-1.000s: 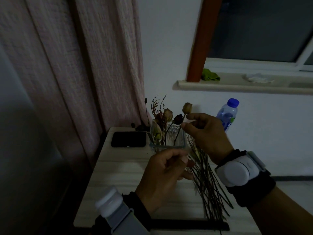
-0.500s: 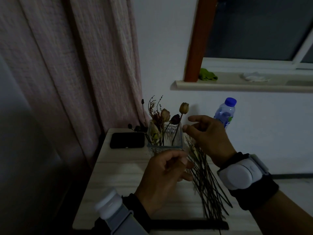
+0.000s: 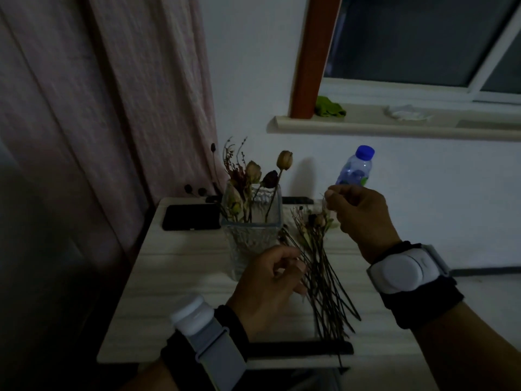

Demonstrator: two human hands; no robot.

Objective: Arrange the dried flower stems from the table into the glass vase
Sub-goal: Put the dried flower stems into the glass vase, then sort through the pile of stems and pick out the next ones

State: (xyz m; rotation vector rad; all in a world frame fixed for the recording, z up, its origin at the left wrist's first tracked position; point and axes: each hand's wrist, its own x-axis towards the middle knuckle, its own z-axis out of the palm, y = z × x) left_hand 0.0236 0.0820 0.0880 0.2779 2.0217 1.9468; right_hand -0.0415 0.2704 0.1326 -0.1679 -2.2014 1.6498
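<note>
Your right hand [image 3: 363,218] has let go of the tan bud stem and drawn back right, fingers curled, holding nothing that I can make out. That stem now stands in the glass vase [image 3: 251,232]. Your left hand [image 3: 267,283] hovers loosely curled over the stems on the table [image 3: 324,272], ready for the next 1.

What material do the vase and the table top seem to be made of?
The vase looks like clear pressed glass: stems show through its ribbed, patterned walls. The table top looks like pale wood-grain laminate or veneer, matte, with long streaks; the dim light leaves it uncertain which.
</note>
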